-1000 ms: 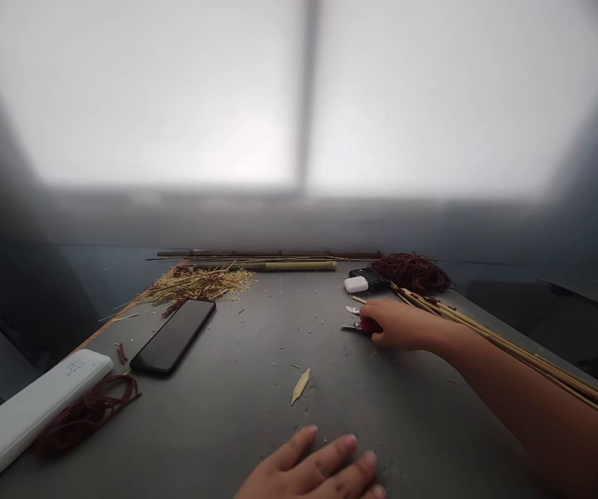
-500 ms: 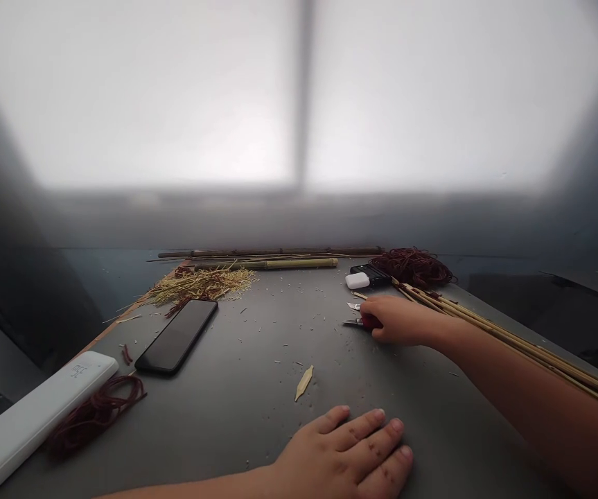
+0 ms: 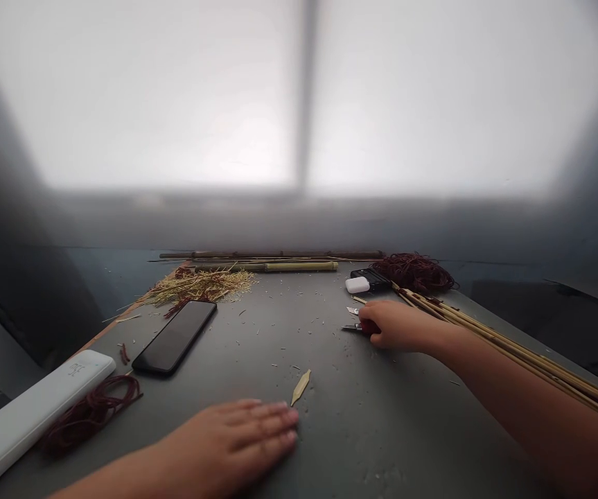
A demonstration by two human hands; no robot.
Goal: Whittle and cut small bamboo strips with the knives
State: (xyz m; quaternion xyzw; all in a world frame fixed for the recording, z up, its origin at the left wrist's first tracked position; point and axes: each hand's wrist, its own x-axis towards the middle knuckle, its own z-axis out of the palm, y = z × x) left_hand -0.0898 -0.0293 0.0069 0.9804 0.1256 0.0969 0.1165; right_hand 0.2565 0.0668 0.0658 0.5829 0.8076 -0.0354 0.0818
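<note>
On the grey tabletop (image 3: 267, 333), my left hand (image 3: 231, 443) is laid palm down with its fingers stretched out. Just beyond its fingertips lies a flat piece of pale bamboo (image 3: 301, 387), pointed at both ends. Farther off to the right, my right hand (image 3: 395, 326) is closed around a red-handled tool (image 3: 368, 326) with a dark pointed metal tip. A light metal blade (image 3: 353, 311) shows beside that tip; whether it belongs to the same tool I cannot tell.
At left are a white power bank (image 3: 44, 416), dark red cord (image 3: 95, 409) and a black phone (image 3: 177, 337). Behind lie bamboo shavings (image 3: 199, 285) and bamboo poles (image 3: 299, 266). A white case (image 3: 357, 285), more cord (image 3: 413, 272) and long bamboo strips (image 3: 511, 339) are at right.
My left hand has slid left across the tabletop, from right of the bamboo piece to its near left side. My right hand has stayed in nearly the same place with the red-handled tool.
</note>
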